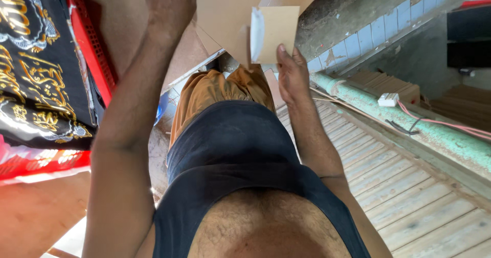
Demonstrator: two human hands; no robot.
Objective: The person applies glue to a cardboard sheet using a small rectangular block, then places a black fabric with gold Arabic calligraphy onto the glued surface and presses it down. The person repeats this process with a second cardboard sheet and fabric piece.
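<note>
At far left, a black cloth with gold ornament [30, 69] hangs beside a red crate [89, 48]. The left hand [169, 7] is raised flat against a large brown cardboard sheet [225, 7]; whether its fingers clasp the edge cannot be told. Just to the right, the right hand [291, 74] pinches a small brown card with a white folded edge [273, 33], thumb pressed on its lower edge, held up against the sheet. The work appears to be mid-handling of the card pieces; moving the card would call for a steady pinch. A green pipe [409, 125] runs at right.
</note>
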